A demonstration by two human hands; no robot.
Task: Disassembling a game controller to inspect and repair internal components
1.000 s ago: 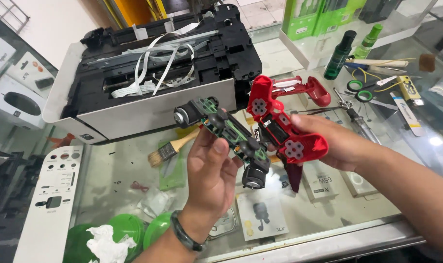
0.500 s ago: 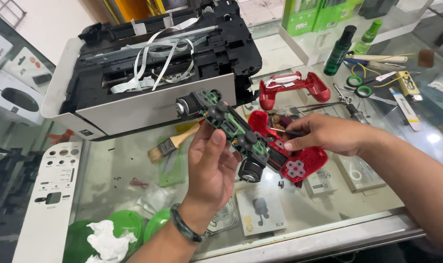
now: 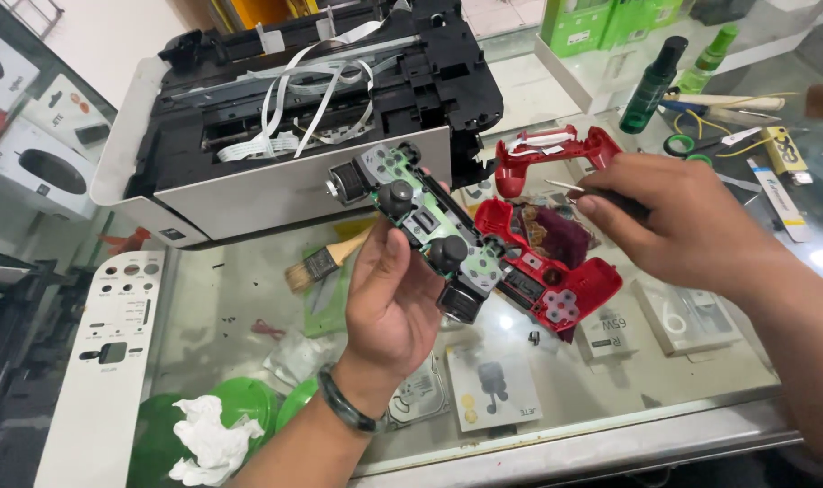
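Circuit board (image 3: pixel 429 230) from a game controller, green and grey with two black thumbsticks and a grey motor at its upper end, sits tilted in the left hand (image 3: pixel 393 303), fingers curled round its underside and thumb across its face. It is held above the glass counter (image 3: pixel 230 298), just in front of the opened printer (image 3: pixel 294 126). Touching the board's lower right end lies the red controller shell (image 3: pixel 556 271), its inside facing up, resting on the counter near the middle. The right hand (image 3: pixel 691 226) hovers over that shell, closed round a thin dark tool (image 3: pixel 601 194) whose metal tip points left. Behind the shell, toward the far edge, lies the other red shell half (image 3: pixel 556 149).

A paintbrush (image 3: pixel 325 262) lies on the glass left of the left hand, just below the printer's front. A white button panel (image 3: pixel 104 361) rests along the counter's left edge, and green lids with a crumpled white tissue (image 3: pixel 208 438) sit at the near left corner. A dark green bottle (image 3: pixel 651 86) stands toward the far right, with scissors and cables beside it. Small product cards show beneath the glass near the front edge. A dark bracelet (image 3: pixel 343 407) circles the left wrist.
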